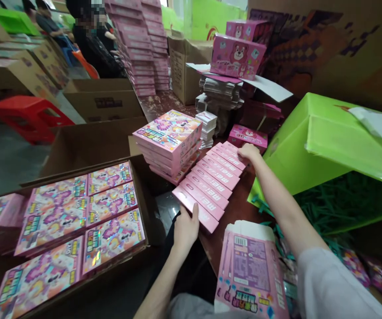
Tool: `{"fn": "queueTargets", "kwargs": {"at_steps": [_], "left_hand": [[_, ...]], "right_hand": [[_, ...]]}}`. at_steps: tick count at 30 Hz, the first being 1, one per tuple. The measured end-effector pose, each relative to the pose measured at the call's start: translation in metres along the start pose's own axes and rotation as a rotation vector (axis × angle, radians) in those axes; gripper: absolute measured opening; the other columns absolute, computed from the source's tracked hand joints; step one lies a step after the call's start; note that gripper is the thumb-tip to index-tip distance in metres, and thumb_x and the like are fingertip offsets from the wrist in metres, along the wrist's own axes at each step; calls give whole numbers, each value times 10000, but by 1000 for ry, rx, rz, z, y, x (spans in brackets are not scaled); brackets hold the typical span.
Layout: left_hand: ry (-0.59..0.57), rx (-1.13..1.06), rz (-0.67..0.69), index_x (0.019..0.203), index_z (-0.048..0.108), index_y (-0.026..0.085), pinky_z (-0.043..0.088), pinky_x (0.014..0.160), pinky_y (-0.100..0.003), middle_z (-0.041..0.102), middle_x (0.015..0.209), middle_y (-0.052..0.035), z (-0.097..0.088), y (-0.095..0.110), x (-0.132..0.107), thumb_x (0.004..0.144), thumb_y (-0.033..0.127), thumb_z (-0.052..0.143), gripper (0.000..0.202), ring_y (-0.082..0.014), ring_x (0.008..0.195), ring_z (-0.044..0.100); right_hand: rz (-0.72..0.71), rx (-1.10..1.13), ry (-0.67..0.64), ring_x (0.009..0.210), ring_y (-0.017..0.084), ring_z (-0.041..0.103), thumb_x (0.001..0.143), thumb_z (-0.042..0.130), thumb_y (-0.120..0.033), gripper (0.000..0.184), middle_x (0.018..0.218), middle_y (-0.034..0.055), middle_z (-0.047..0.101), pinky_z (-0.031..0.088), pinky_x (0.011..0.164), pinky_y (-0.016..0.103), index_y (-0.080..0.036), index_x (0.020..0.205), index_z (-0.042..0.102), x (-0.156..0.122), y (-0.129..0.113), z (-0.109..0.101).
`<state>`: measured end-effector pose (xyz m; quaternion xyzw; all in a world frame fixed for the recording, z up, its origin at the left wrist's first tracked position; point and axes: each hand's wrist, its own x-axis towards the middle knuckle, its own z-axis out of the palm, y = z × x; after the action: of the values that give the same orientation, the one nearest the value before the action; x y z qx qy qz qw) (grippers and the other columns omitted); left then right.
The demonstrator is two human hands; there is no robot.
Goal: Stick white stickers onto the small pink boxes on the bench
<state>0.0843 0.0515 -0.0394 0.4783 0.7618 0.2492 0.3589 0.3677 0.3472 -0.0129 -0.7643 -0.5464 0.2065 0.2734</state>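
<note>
A row of pink boxes point(212, 177) stands on edge on the dark red table, their narrow sides facing up and slightly staggered. At the near end, my left hand point(186, 228) presses against the last box, thumb on its upper edge and fingers partly hidden. My right hand point(249, 153) grips the far end, so the row sits between both hands. Left of the row rises a stack of pink printed boxes point(171, 130). By my lap lies a pink carton with an open white flap point(251, 261), its barcode side up.
An open cardboard carton point(84, 139) at left holds several printed boxes. A green bin point(337, 146) with green pieces stands at right. White card stacks point(207, 124), bear-printed boxes point(239, 55) and a tall pink stack point(138, 48) line the back. A red stool point(28, 113) and people are beyond.
</note>
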Motion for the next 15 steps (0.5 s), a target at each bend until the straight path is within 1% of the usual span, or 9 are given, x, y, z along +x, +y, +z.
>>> {"fn": "queueTargets", "kwargs": {"at_steps": [1,3,5,7,10,12,13,14,15], "left_hand": [[-22,-32,17,1337,442,87,490,791,-421,702,950,-216,-2,-2,3,904,587,319,672,-342,897,685],[-52,-101,33,1260,519,89,501,785,-402,709,931,-193,-6,-3,10,882,595,385,645,-315,862,692],[-47,-142,10,1231,536,88,511,780,-380,711,953,-182,-6,0,16,854,565,478,611,-295,854,693],[-11,-160,-29,1251,512,78,513,790,-367,703,1003,-195,-3,5,13,851,504,518,585,-293,893,690],[-9,-240,-27,1322,441,63,508,802,-363,700,1012,-208,8,10,-11,877,448,490,590,-301,913,689],[-73,-359,7,1416,319,63,512,797,-361,711,986,-187,18,11,-38,899,456,449,662,-287,876,697],[-109,-427,26,1460,234,74,513,811,-359,710,1006,-174,23,11,-52,914,466,416,697,-275,883,697],[-130,-486,50,1490,154,88,506,851,-360,697,1063,-168,29,11,-65,928,470,382,717,-264,938,686],[-129,-529,82,1505,98,102,481,919,-363,663,1155,-169,35,11,-77,939,465,357,720,-255,1044,652]], "right_hand": [[-1,-30,-8,1080,391,574,558,691,-200,274,1008,255,669,427,920,425,-42,782,710,3,-10,7],[-11,-75,-20,1057,383,592,596,713,-317,377,1046,253,663,437,911,426,-45,858,712,4,-25,22],[-23,-110,2,1063,387,589,639,688,-460,522,1093,252,648,437,909,443,-49,961,699,-2,-31,34],[-29,-133,48,1075,386,583,683,623,-565,605,1109,239,644,430,911,460,-69,1024,682,-13,-31,38],[-27,-144,104,1022,363,606,729,532,-647,603,1028,207,671,438,881,462,-113,954,696,-33,-16,29],[-29,-110,148,958,331,622,730,503,-685,600,963,172,686,448,851,441,-141,890,700,-43,2,15],[-45,-34,183,931,312,624,718,512,-692,595,940,154,689,450,843,425,-148,871,699,-45,12,6],[-75,75,218,913,292,621,709,519,-693,591,926,136,690,452,839,407,-151,867,697,-46,22,-3],[-110,199,245,905,274,615,709,515,-691,594,920,121,690,453,838,391,-149,874,693,-45,31,-12]]}}
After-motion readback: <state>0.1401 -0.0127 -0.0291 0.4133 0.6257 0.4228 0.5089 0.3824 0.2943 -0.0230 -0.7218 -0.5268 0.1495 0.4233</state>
